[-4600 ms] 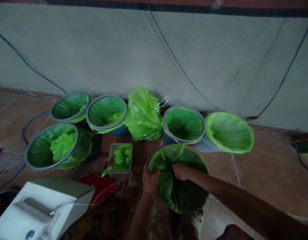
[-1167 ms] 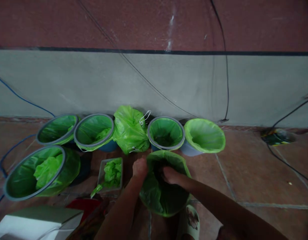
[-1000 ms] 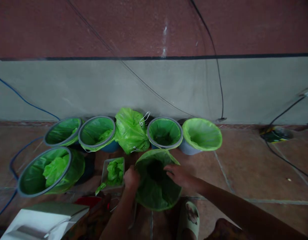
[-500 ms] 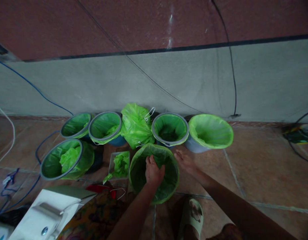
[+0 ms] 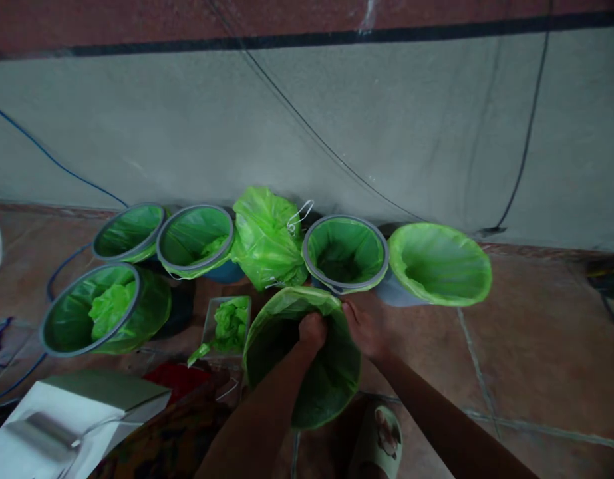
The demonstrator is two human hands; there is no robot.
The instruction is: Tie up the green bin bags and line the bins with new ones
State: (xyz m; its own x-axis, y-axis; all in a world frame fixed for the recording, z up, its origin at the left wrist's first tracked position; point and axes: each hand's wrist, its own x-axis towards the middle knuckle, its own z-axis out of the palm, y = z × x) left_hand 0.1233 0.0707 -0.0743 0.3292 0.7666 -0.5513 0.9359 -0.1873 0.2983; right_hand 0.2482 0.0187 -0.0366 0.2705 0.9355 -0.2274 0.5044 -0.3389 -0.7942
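A bin (image 5: 307,416) lined with a light green bag stands in front of me, its mouth facing up towards me. My left hand (image 5: 312,330) reaches into the mouth, curled closed near the far inner wall; what it holds, if anything, is hidden. At the right side of the rim, my right hand (image 5: 364,329) closes its fingers on the edge of the green bin liner (image 5: 336,303). Just behind stand a grey-rimmed lined bin (image 5: 381,263) and a lined bin with the bag folded over its rim (image 5: 479,276).
A knotted full green bag (image 5: 267,239) leans near the wall. Further left are several grey-rimmed lined bins (image 5: 194,209), a tray of crumpled green bags (image 5: 207,326) and a white box (image 5: 87,419). A slippered foot (image 5: 386,439) is below; cables run along the wall.
My left hand has gone from spread fingers to a closed fist inside the bin. My right hand has come onto the rim. The bin is tilted a little, and the view has shifted.
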